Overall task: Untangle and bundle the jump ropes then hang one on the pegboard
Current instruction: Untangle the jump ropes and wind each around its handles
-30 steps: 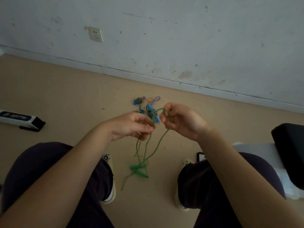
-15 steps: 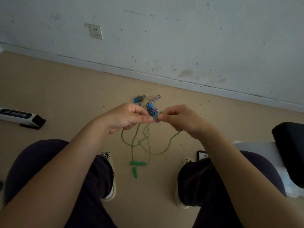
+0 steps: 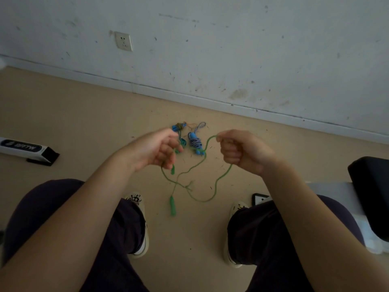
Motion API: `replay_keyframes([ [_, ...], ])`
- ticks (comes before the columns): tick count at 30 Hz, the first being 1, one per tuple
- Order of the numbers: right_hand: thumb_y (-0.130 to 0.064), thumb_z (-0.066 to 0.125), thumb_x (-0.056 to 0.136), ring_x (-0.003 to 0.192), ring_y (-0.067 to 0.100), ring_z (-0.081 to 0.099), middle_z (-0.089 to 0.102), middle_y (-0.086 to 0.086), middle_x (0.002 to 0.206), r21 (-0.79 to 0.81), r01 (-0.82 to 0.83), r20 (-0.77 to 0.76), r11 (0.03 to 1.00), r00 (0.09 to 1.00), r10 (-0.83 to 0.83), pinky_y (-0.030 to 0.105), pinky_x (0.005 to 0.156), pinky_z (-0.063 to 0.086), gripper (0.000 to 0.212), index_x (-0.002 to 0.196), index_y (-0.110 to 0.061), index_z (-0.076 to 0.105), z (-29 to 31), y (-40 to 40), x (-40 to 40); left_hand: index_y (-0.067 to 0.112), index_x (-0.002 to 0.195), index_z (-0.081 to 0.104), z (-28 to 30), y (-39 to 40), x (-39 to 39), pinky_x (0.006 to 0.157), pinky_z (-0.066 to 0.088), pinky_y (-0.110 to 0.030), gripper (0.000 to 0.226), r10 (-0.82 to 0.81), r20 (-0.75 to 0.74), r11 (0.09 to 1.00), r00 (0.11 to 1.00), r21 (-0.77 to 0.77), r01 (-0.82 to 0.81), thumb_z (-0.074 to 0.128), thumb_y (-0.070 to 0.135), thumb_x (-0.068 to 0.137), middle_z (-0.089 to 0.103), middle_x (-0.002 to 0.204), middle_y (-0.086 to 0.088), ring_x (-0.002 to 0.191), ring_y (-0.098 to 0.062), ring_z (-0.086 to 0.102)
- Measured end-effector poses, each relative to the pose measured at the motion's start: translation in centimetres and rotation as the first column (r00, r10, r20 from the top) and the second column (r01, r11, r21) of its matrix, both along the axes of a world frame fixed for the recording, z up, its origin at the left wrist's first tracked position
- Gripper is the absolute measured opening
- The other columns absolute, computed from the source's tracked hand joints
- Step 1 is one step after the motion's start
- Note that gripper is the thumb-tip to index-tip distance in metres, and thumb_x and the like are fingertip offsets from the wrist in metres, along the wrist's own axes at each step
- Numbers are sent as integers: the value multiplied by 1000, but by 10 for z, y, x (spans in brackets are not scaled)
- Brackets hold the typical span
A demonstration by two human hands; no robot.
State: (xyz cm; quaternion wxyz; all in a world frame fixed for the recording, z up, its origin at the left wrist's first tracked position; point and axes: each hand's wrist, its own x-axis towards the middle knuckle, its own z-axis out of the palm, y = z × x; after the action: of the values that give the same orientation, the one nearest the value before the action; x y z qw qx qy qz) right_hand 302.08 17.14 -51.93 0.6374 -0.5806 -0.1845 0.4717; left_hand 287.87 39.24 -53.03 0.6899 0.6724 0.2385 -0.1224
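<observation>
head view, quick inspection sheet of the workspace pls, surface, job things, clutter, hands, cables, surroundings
surface: tan floor, small dark specks scattered on it
job's things: green jump rope strung between both hands, knot mid-span, one handle dangling; blue-and-white rope bundle on the floor; small blue bundle beside it
clutter: black-and-white box on the floor; dark device by one shoe
hands: left hand grips the rope; right hand grips the rope
cables: nothing seen
surroundings: scuffed wall, wall socket, black seat; no pegboard seen

A bare indoor room, sparsely furnished: a scuffed white wall (image 3: 231, 49) with a wall socket (image 3: 123, 41) and a skirting board (image 3: 189, 98), and a beige floor (image 3: 73, 114) strewn with small bits, a long box (image 3: 27, 147) lying on it at the left.
</observation>
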Motion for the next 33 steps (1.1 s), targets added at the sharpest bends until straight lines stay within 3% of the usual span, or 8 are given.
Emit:
replay_keyframes([
  [5,-26,53,96,39,7,19,26,-9,45,58,-165,36,985,986,164,23,41,14,34,116,-1,64,-3,3,-12,25,112,70,-10,-16,4,46,43,-23,39,-169,-116,962,979,195,189,41,50,104,45,48,1,42,-16,45],
  [10,0,48,96,57,16,49,57,5,70,-91,-128,138,988,980,140,29,59,46,18,103,1,65,-8,5,-14,11,103,74,-14,-24,10,64,54,-19,17,74,166,995,983,58,-84,57,11,100,78,82,4,74,-8,70],
  [14,-29,57,96,49,12,24,32,-5,54,-331,-162,227,930,943,245,26,46,20,34,109,1,67,-10,5,-15,13,82,75,-7,-25,12,57,34,-25,28,138,188,990,973,-11,-138,59,29,99,59,55,2,52,-13,45],
  [16,-35,54,100,47,11,21,27,-7,52,-384,-158,260,910,927,270,25,44,17,32,109,-9,71,-12,4,-15,12,93,75,-6,-22,11,56,29,-28,39,141,161,982,977,100,-158,53,43,101,41,44,4,43,-13,29],
  [22,-4,46,100,60,18,54,59,6,69,-199,-32,134,979,989,60,29,59,51,20,103,1,65,-20,8,-16,12,102,72,-7,-21,9,47,41,-19,18,167,159,983,973,54,-177,54,12,101,66,63,-1,52,-11,56],
  [25,-8,49,98,53,13,40,51,3,67,-175,20,62,984,998,-9,23,49,34,18,99,-2,65,-19,13,-16,4,95,70,-5,-23,10,51,45,-20,17,134,125,991,983,-47,-129,57,14,99,72,81,-8,61,-12,61],
  [28,-22,55,99,49,10,24,33,-5,57,-169,-37,125,985,990,58,23,44,18,19,101,-8,68,-17,12,-15,13,88,70,-5,-25,10,43,36,-18,28,42,101,993,994,105,-53,62,39,97,68,66,0,46,-7,48],
  [33,-10,58,96,53,9,42,52,2,67,-168,-50,207,985,975,84,21,53,36,9,90,-5,63,-16,12,-20,15,88,71,-9,-22,7,49,39,-15,13,-86,121,977,989,204,60,74,28,89,53,59,7,51,-6,45],
])
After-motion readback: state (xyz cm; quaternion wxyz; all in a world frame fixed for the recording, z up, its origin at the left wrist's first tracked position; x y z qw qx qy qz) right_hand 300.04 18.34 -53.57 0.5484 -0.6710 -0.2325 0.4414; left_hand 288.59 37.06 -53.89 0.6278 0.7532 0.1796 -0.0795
